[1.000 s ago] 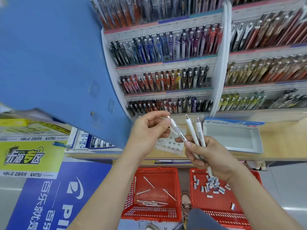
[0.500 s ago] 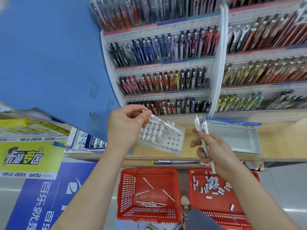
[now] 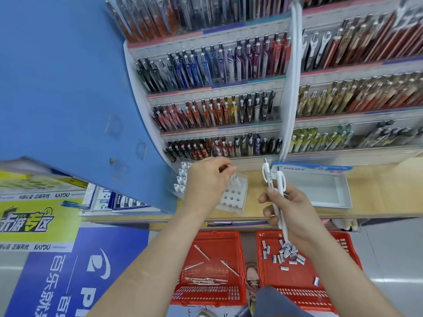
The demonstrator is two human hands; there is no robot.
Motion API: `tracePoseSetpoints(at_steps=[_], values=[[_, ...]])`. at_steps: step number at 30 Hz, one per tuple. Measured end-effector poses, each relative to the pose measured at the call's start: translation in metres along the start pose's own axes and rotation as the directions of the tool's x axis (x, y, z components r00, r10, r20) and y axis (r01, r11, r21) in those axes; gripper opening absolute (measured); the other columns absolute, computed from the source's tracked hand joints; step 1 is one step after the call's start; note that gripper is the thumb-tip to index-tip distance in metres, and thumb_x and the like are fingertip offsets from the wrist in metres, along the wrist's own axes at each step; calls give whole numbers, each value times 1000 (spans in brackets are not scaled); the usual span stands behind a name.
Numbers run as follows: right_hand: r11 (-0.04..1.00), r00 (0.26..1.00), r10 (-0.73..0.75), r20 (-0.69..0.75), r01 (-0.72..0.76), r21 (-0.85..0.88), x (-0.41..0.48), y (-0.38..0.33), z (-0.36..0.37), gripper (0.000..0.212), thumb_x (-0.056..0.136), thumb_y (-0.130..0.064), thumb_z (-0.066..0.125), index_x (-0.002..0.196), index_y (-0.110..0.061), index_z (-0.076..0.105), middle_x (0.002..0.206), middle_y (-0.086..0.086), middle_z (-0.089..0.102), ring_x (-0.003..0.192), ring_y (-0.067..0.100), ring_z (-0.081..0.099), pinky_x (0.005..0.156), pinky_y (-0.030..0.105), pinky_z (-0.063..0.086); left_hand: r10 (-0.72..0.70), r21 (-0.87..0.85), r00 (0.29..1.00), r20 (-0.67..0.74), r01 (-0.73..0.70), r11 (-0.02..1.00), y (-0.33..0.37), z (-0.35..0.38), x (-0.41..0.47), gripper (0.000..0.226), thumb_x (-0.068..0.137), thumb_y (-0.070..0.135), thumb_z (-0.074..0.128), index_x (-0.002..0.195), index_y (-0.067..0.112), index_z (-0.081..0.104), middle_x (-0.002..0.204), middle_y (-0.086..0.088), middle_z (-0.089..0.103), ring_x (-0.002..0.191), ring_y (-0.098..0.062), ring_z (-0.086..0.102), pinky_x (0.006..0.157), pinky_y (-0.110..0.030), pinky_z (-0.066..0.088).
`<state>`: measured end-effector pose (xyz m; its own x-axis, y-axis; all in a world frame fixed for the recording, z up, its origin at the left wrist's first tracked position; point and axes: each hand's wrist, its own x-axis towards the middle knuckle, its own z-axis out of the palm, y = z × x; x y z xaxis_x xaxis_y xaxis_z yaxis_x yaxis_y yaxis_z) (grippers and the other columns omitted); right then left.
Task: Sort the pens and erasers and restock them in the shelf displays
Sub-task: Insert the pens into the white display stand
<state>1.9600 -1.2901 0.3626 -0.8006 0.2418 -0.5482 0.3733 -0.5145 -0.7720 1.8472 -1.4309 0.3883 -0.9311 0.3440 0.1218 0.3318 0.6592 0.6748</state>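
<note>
At floor level, a red basket (image 3: pixel 207 292) holds loose pens (image 3: pixel 206 280) and the second basket (image 3: pixel 297 302) holds erasers (image 3: pixel 286 251). Above, the right hand (image 3: pixel 290 209) grips two white pens (image 3: pixel 278 186) upright, tips down. Just left of them, the left hand (image 3: pixel 206 181) pinches a single pen (image 3: pixel 235 180) steeply over the white peg-hole holder (image 3: pixel 233 200) at the front edge of the wooden ledge (image 3: pixel 377 193), nearer its empty holes than the right hand is.

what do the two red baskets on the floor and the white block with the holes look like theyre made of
Left basket and right basket: most likely moulded plastic. Both are an even, slightly glossy red, with slotted grille walls formed in one piece with the base.
Holder block: matte white, either plastic or dense foam. It has flat faces and a neat grid of round holes, and no shine to settle which.
</note>
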Motion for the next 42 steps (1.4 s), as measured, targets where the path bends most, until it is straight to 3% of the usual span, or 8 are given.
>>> tracePoseSetpoints(at_steps=[10,21,24,26,29,33,37,42], values=[[1000,998,-12,55,13,-17,0,5,1,18,95,-9,53,110,-2,60,68,8,62,47,18,49,39,22,36,83,141,995,57,-90,986,-4,15,7,11,79,25,73,83,14,75,73,8,53,73,-13,54,71,-28,45],[1000,983,-14,182,18,-20,-3,5,3,16,96,-15,52,104,-13,65,71,9,63,49,17,49,43,22,37,65,404,982,176,-132,905,5,22,15,22,86,36,62,93,17,70,90,3,62,92,-18,53,75,-32,44],[999,970,3,241,5,-33,-5,0,1,21,93,-23,53,108,-13,64,68,11,60,47,18,48,44,22,35,-10,259,991,134,-25,965,9,12,10,20,90,35,57,91,20,71,80,6,61,77,-10,54,67,-30,44],[998,957,17,288,0,-58,-5,-2,1,28,90,-28,55,110,-10,64,61,11,55,40,17,42,40,22,31,-161,-79,973,167,176,981,14,2,3,26,94,32,53,85,17,71,69,7,63,58,-5,50,56,-25,41],[994,932,34,361,7,-112,-7,-4,3,29,91,-30,54,108,-11,65,55,9,50,36,13,32,38,20,23,-329,-492,862,386,494,717,20,-12,-8,26,93,28,56,89,8,72,65,-2,63,50,-9,49,47,-22,42],[985,912,58,407,13,-169,-8,-5,8,26,92,-27,54,104,-6,64,58,9,51,36,11,31,39,19,23,-309,-559,835,455,538,631,15,-21,-19,20,85,17,67,92,-1,71,73,-14,65,59,-15,58,55,-22,51],[985,930,78,358,-17,-172,-8,-2,10,23,91,-27,56,83,-14,73,64,10,54,43,12,38,42,21,25,-340,-546,850,403,522,656,9,-32,-24,10,82,9,68,89,3,72,67,-9,68,58,-14,64,58,-22,55],[968,963,110,248,-47,-248,-5,2,7,37,89,-31,58,95,5,63,62,10,55,39,11,32,39,20,22,-417,-536,873,253,485,691,3,-44,-24,3,82,6,69,82,8,72,67,-9,70,60,-18,66,59,-23,56]])
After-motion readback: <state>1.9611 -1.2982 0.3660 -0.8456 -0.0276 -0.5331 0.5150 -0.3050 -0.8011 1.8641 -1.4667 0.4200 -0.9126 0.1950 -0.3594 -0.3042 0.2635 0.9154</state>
